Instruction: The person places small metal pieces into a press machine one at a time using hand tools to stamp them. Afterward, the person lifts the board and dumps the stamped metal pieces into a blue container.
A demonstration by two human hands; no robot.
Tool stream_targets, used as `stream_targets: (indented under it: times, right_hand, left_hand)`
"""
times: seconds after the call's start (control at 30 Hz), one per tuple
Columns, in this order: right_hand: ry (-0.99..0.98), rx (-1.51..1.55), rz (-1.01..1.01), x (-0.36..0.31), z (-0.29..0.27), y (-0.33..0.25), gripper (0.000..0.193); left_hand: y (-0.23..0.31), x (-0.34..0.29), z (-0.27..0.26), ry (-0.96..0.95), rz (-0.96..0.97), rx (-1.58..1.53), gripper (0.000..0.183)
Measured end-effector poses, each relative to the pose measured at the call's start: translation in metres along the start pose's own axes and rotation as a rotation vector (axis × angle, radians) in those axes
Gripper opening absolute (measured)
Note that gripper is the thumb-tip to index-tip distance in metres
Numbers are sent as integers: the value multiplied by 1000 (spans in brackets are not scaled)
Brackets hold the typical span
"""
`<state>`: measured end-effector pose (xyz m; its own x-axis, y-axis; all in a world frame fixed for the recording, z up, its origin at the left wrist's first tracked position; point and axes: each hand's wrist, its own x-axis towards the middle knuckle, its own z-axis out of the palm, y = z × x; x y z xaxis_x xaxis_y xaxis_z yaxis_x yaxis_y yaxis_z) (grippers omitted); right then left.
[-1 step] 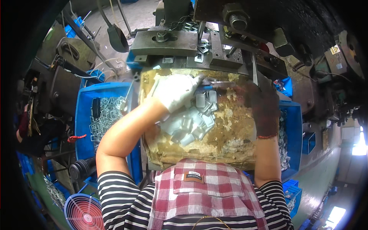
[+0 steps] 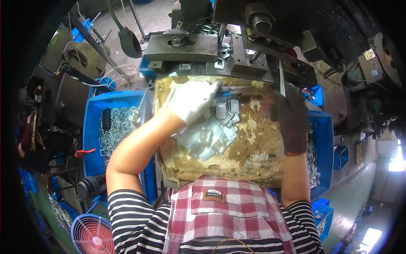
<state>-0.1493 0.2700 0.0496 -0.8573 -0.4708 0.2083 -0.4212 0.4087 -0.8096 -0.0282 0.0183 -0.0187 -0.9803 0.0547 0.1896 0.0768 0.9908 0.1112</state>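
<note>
My left hand [image 2: 192, 99], in a white glove, is over the upper left of a worn brown board [image 2: 258, 144]. Its fingers are curled together and point right. What they grip is hidden. Just past the fingertips shows a blurred slender blue-and-grey thing [image 2: 233, 90], its kind unclear. Below it lies a pile of small shallow rectangular metal pieces [image 2: 207, 137]. At the board's right edge is my right hand [image 2: 292, 122], in a dark glove, its fingers dark and smeared by motion. A thin flat metal strip [image 2: 282, 78] stands just above that hand; whether they touch is unclear.
A heavy press with a bolted clamp bar [image 2: 182, 47] and a die block [image 2: 249, 59] stands beyond the board. Rectangular metal frames [image 2: 219, 63] lie there. Blue bins with metal parts flank me, left [image 2: 91, 127] and right [image 2: 325, 156]. A round fan [image 2: 93, 235] stands lower left.
My right hand has shifted slightly. The blue-and-grey thing by my left fingertips shows less clearly now. The metal pile looks unchanged.
</note>
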Motion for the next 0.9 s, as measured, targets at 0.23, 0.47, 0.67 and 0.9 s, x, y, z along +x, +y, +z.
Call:
stream_targets:
  times: [0.23,0.47,0.67,0.9]
  right_hand:
    - [-128,244,283,-54,2,-4,39]
    - [-394,353,444,-85,16,-35,45]
    - [-415,371,426,-84,25,-43,43]
    - [-412,313,416,-83,28,-52,45]
  left_hand:
    - [-21,12,-12,-39,-429,-329,22]
    - [-9,-7,-4,263,-730,-858,31]
    - [3,-18,-7,441,-752,-1207,33]
    - [17,-22,-21,472,-771,-1154,27]
